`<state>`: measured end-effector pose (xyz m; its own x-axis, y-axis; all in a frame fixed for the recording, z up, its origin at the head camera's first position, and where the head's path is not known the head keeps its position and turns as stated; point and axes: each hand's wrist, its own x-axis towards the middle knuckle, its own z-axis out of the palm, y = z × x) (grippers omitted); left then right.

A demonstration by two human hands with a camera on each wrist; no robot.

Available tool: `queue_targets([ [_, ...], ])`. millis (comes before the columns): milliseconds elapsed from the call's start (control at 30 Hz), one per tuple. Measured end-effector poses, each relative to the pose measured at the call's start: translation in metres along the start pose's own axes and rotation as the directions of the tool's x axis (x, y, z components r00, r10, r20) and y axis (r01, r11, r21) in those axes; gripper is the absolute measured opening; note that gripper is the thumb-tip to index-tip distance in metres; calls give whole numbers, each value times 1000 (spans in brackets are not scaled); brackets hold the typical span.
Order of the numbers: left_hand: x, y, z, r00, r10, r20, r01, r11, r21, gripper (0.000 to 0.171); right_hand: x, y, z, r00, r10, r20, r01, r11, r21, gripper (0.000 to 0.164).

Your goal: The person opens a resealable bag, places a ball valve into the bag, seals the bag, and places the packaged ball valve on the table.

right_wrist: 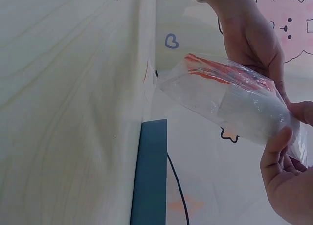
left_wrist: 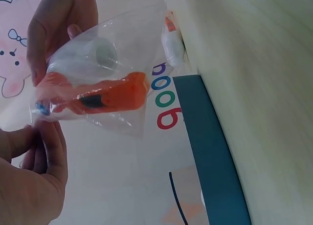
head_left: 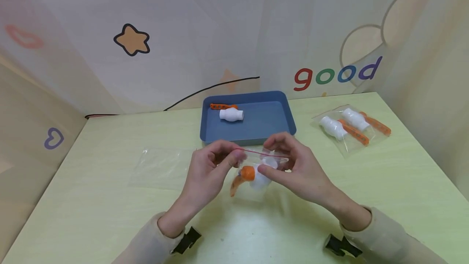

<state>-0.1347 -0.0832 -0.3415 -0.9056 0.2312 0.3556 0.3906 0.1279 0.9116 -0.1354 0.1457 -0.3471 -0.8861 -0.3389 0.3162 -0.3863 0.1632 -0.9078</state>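
Observation:
Held up between both hands is a clear zip bag (head_left: 261, 155) with a red line along its top edge. Inside it are a white ball-valve body (head_left: 259, 180) and an orange lever handle (head_left: 247, 173). My left hand (head_left: 209, 170) pinches the left end of the red-lined edge between thumb and fingers. At the right end, my right hand (head_left: 302, 170) grips the bag, thumb in front over the white body. In the left wrist view the bag (left_wrist: 151, 44) hangs off the table surface, with the orange handle (left_wrist: 117, 95) lengthwise inside.
Behind the hands, a blue tray (head_left: 264, 111) holds another white valve body (head_left: 231, 114) and orange handle (head_left: 221, 106). Two filled bags (head_left: 346, 144) lie at the right. A flat clear bag (head_left: 157, 168) lies on the table at left. A printed curtain (head_left: 205, 31) stands behind.

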Motion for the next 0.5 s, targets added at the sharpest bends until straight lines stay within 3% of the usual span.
queue_targets([
  [267, 0, 1, -1, 998, 45, -47, -48, 996, -69, 5, 3, 0, -6, 998, 45, 48, -50, 993, 108, 33],
  [500, 0, 2, -1, 996, 26, -84, -33, 996, -86, 4, 6, 4, -13, 997, 42, 65, -53, 982, 182, 17],
])
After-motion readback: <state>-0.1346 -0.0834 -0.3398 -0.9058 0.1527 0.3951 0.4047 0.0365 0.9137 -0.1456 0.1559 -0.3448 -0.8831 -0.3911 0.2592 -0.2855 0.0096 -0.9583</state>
